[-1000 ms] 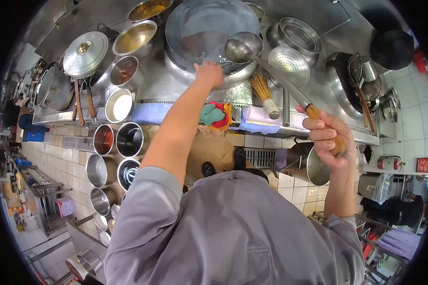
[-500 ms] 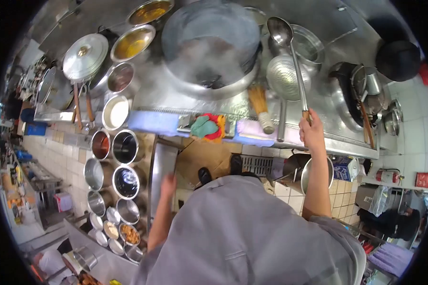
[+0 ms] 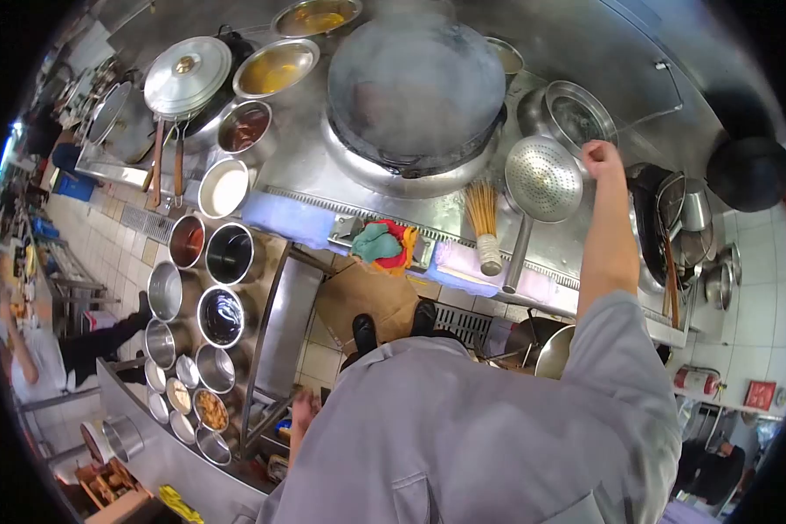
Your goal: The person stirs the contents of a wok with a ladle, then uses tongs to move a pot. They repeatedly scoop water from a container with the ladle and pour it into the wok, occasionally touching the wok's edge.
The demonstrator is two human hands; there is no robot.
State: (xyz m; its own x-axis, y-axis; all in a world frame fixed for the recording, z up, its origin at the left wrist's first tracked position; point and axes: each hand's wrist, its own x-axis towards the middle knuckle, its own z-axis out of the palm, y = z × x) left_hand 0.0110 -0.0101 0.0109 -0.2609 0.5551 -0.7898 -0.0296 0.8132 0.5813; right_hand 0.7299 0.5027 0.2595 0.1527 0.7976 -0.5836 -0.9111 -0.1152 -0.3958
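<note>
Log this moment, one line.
wok: steaming | right hand: fisted, by strainer | left hand: low, near small containers, grip unclear

wok (image 3: 415,87): dark grey, seemingly | rags (image 3: 384,242): teal, red, yellow | skimmer (image 3: 543,177): silver, dotted holes | brush (image 3: 480,218): tan

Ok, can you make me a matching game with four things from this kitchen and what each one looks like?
1 wok
2 skimmer
3 bamboo brush
4 right hand

A full of small holes
B just right of the skimmer's bowl
C hazy with steam
D straw-coloured bristles

Pairs: 1-C, 2-A, 3-D, 4-B
</note>
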